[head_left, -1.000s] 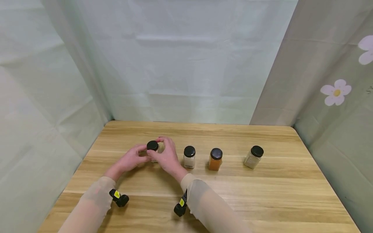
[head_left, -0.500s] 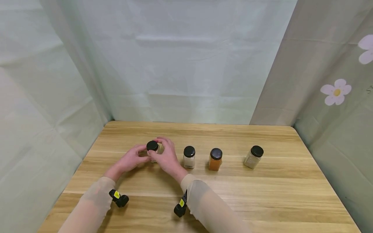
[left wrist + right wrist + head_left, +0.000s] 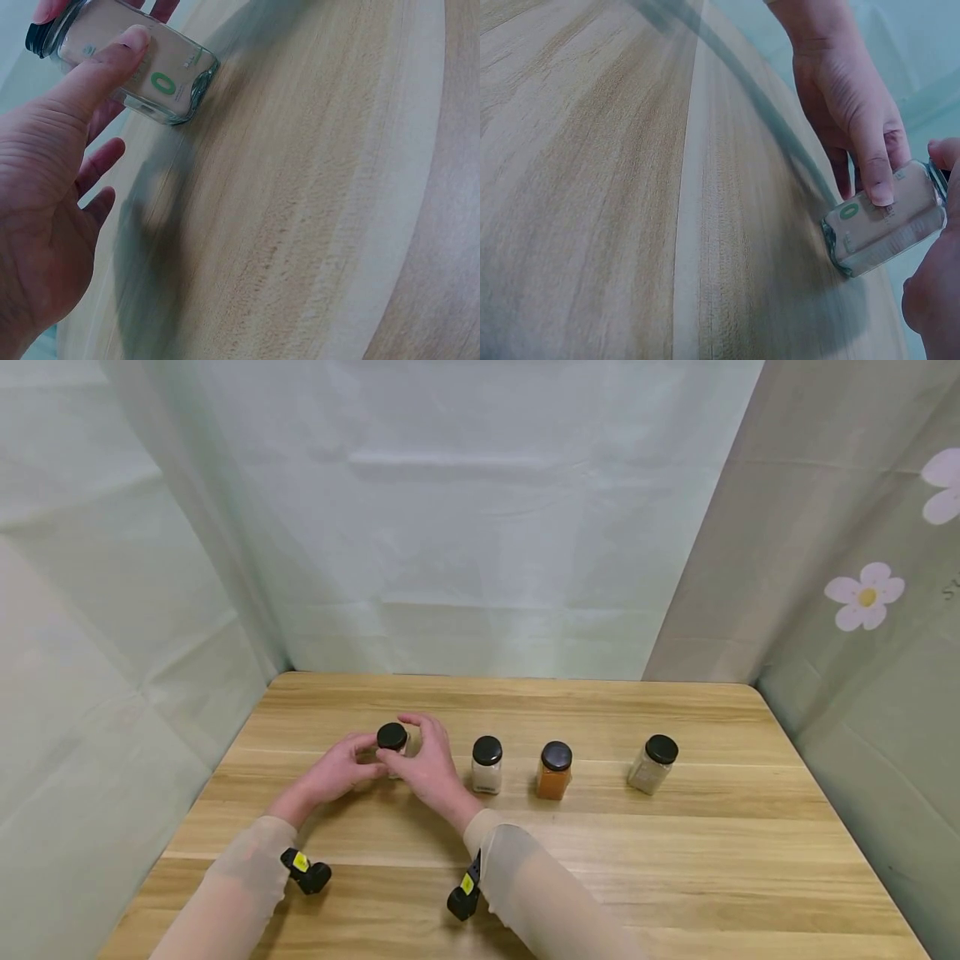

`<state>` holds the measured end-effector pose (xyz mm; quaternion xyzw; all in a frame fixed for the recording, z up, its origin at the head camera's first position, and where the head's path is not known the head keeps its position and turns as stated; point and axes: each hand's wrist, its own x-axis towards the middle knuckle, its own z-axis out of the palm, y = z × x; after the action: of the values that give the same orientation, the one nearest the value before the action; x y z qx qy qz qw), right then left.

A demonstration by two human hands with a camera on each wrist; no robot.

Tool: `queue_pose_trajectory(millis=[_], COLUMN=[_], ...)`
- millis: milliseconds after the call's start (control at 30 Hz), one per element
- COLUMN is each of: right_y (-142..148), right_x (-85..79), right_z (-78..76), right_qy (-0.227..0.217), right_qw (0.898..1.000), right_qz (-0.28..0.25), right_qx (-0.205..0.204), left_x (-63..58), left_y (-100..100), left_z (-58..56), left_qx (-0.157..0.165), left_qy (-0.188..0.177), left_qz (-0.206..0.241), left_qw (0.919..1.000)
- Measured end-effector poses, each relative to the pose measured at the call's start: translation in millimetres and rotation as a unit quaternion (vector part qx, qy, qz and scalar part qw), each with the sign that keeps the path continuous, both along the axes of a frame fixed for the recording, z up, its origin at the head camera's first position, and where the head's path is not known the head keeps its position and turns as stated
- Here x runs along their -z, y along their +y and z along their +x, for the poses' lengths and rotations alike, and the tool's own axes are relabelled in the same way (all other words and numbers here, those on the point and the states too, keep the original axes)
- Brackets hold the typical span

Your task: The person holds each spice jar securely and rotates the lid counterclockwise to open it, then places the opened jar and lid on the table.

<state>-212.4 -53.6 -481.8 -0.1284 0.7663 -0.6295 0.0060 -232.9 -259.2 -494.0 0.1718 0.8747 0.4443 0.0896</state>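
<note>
At the left of the table, a small square glass spice jar [image 3: 176,56] with pale contents and a green mark stands under both hands. Its black lid [image 3: 392,736] shows on top in the head view. My left hand [image 3: 339,771] holds the glass body, thumb [image 3: 112,64] flat along one face and fingers behind. Curved about the lid is my right hand [image 3: 431,770], its thumb in front and index finger arched behind. In the right wrist view, only part of the right hand [image 3: 936,281] shows at the edge, close by the jar's lid end.
To the right stand three more black-lidded jars: a pale one [image 3: 487,774], an orange one [image 3: 552,783] and another pale one [image 3: 649,774], set farther off and turned. The wooden table [image 3: 712,860] has curtains [image 3: 487,568] behind and at both sides.
My right thumb and index finger have shifted a little around the lid, with the index now arched slightly farther from it. The left hand and the jars have stayed in place.
</note>
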Motion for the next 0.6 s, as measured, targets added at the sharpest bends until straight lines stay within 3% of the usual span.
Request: queue_pose_trajectory(millis=[600], right_y=[-4.0], right_x=[-1.8], right_z=[-1.1], right_qy=[-0.012], right_qw=[0.999], right_qz=[0.020], right_qx=[0.039], left_x=[-0.7], left_y=[-0.1], left_z=[1.2], left_qx=[-0.002], left_qy=[-0.009], left_qz=[0.009], left_qw=[0.9999])
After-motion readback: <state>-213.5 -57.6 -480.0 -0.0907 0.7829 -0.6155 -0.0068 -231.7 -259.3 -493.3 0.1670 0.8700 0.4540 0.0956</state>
